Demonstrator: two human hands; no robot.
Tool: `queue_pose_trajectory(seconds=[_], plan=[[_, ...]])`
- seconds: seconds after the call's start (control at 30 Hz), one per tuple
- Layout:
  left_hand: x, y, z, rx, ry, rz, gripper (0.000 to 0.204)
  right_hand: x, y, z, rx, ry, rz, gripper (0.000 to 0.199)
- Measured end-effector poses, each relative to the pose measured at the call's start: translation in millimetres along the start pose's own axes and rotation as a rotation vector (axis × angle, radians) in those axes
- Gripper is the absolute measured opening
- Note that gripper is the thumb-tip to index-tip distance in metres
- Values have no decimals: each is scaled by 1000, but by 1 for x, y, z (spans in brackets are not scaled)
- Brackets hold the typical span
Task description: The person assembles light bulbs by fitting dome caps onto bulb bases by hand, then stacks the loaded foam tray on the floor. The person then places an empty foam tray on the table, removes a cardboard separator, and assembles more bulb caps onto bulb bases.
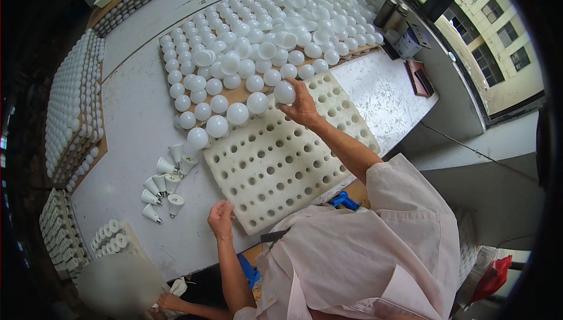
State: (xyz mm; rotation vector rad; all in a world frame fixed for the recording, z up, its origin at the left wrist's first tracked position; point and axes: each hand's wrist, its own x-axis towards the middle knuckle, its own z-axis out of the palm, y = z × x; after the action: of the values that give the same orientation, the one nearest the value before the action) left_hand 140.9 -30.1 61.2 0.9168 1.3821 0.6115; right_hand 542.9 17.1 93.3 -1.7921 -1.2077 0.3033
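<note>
A round white bulb cover (285, 92) is held in the fingers of my right hand (302, 106). It is raised at the far left corner of a thick, off-white foam tray (284, 161) with rows of round holes. My left hand (221, 221) rests at the tray's near left edge, its fingers loosely curled and a little apart, with nothing visible in them. Beyond the tray, many white bulb covers (237, 113) stand in rows on brown board, with more heaped on top. To the left of the tray lies a loose group of white bulb bases (172, 182) with metal screw ends.
Stacked boards of white globes (73, 109) line the far left. Trays of bulb bases (114, 238) stand near left, beside a co-worker's hand (170, 302). Two metal flasks (387, 12), a tub (407, 44) and a dark red box (420, 79) stand by the window.
</note>
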Motion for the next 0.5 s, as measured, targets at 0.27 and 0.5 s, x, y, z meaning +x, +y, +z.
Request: queue_pose_trajectory(seconds=[0.27, 0.5], plan=[[39, -38, -101, 335, 554, 222, 43, 43, 39, 9, 149, -43, -38, 48], [83, -13, -117, 803, 691, 265, 58, 122, 96, -6, -753, -327, -100, 68]])
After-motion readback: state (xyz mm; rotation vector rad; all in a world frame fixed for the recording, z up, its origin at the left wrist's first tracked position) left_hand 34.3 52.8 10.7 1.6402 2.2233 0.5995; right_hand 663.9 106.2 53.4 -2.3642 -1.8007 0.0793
